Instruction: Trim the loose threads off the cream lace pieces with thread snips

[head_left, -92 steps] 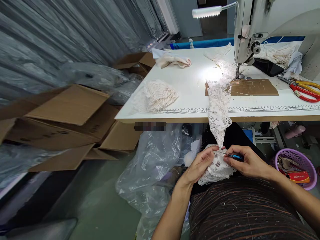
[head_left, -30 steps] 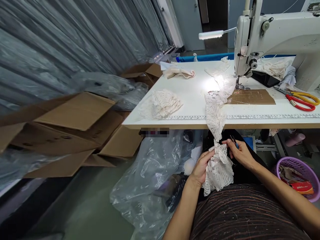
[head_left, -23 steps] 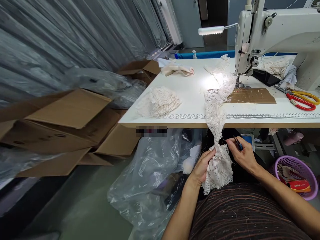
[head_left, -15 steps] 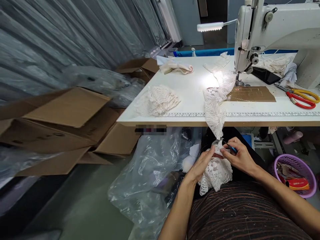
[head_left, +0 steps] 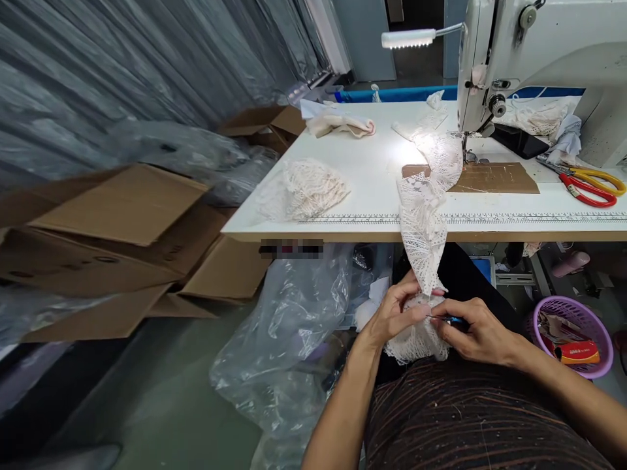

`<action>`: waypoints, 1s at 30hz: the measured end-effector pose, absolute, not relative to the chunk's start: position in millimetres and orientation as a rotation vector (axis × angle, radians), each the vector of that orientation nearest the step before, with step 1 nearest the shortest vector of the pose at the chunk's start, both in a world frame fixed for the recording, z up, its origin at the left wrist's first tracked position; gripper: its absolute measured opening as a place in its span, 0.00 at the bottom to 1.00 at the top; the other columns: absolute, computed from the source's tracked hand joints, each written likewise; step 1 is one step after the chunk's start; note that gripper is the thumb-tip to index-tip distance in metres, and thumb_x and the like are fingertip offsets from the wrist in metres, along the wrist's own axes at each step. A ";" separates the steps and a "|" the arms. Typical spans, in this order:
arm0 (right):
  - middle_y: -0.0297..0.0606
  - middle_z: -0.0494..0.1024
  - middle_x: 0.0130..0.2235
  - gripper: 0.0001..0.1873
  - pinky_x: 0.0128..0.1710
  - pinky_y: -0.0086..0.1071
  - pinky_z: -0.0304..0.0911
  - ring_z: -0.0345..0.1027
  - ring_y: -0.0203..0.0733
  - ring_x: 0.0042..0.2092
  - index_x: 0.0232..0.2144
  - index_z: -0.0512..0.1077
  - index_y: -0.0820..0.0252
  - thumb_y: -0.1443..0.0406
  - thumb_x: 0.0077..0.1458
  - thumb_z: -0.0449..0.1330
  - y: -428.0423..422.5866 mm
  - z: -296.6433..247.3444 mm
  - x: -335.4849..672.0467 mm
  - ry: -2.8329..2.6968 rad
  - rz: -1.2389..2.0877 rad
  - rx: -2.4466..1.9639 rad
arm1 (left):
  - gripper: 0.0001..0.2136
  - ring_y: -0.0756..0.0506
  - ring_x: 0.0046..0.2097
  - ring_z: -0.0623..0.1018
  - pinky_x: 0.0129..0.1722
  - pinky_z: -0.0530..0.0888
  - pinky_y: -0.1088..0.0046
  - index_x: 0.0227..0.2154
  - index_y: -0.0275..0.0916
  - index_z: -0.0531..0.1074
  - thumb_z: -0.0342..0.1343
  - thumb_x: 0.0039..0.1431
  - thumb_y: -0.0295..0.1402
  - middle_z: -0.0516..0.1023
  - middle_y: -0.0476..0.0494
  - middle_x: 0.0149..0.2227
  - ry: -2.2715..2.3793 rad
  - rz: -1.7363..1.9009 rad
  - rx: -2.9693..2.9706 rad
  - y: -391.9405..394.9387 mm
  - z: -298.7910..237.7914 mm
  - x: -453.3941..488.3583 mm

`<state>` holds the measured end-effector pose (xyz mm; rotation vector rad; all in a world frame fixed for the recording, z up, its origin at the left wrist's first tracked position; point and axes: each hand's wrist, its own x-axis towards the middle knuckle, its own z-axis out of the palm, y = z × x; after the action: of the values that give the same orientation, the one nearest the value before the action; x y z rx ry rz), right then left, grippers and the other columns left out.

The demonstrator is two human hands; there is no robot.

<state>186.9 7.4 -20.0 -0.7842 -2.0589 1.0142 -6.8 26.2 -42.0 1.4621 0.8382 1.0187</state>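
A long strip of white lace runs from under the needle of the white sewing machine, over the table edge and down into my lap. My left hand is closed on the bunched end of the lace just above my lap. My right hand pinches a small blue-handled thread snipper, its tip touching the lace beside my left fingers.
On the white table lie a folded lace heap, a cloth bundle, a brown card plate and red and yellow scissors. Flattened cardboard boxes and a clear plastic bag fill the floor at left. A purple basket stands at right.
Both hands have dropped lower with the bunched lace, closer to my lap. The right hand has turned the snipper from pointing up to lying level against the lace.
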 end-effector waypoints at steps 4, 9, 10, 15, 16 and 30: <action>0.29 0.68 0.22 0.10 0.24 0.25 0.53 0.53 0.29 0.22 0.34 0.75 0.62 0.67 0.60 0.53 11.1 -19.3 189.9 -2.035 1.138 -0.841 | 0.18 0.43 0.41 0.75 0.43 0.70 0.68 0.24 0.37 0.76 0.66 0.50 0.49 0.77 0.42 0.37 0.882 1.019 1.374 18.3 -43.5 -8.1; 0.29 0.66 0.24 0.15 0.25 0.27 0.52 0.53 0.31 0.24 0.32 0.72 0.61 0.57 0.62 0.53 20.9 -22.7 190.4 -2.027 1.331 -0.990 | 0.18 0.49 0.30 0.73 0.33 0.69 0.74 0.29 0.37 0.76 0.66 0.50 0.49 0.77 0.47 0.28 1.049 0.932 1.211 9.7 -43.9 -10.9; 0.30 0.66 0.24 0.17 0.25 0.28 0.51 0.53 0.32 0.25 0.30 0.70 0.60 0.55 0.63 0.51 23.0 -24.2 190.7 -2.033 1.335 -1.029 | 0.18 0.49 0.29 0.73 0.33 0.70 0.74 0.30 0.37 0.77 0.66 0.50 0.49 0.77 0.47 0.28 1.081 0.912 1.197 8.7 -44.0 -11.0; 0.29 0.61 0.23 0.26 0.27 0.30 0.49 0.52 0.34 0.25 0.25 0.62 0.57 0.51 0.68 0.39 32.9 -33.8 190.0 -2.116 1.231 -1.141 | 0.17 0.44 0.35 0.78 0.39 0.73 0.68 0.30 0.37 0.82 0.66 0.51 0.49 0.82 0.42 0.31 1.142 0.891 1.237 7.5 -43.5 -11.6; 0.29 0.61 0.23 0.26 0.27 0.30 0.48 0.52 0.34 0.25 0.25 0.62 0.57 0.50 0.68 0.40 34.4 -34.7 188.8 -2.139 1.220 -1.142 | 0.17 0.43 0.37 0.79 0.41 0.74 0.67 0.29 0.38 0.82 0.65 0.51 0.48 0.83 0.41 0.31 1.146 0.897 1.259 7.8 -43.3 -11.7; 0.29 0.64 0.22 0.24 0.26 0.28 0.49 0.53 0.33 0.24 0.30 0.70 0.60 0.54 0.68 0.44 35.4 -35.0 185.1 -2.166 1.180 -1.092 | 0.14 0.46 0.31 0.73 0.35 0.70 0.70 0.26 0.38 0.83 0.66 0.51 0.45 0.78 0.44 0.27 1.116 0.934 1.246 9.2 -33.5 -11.3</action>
<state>185.1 35.4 -35.0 -1.0918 -2.1657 1.1803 -11.3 9.2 -33.5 1.2456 1.1161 0.9341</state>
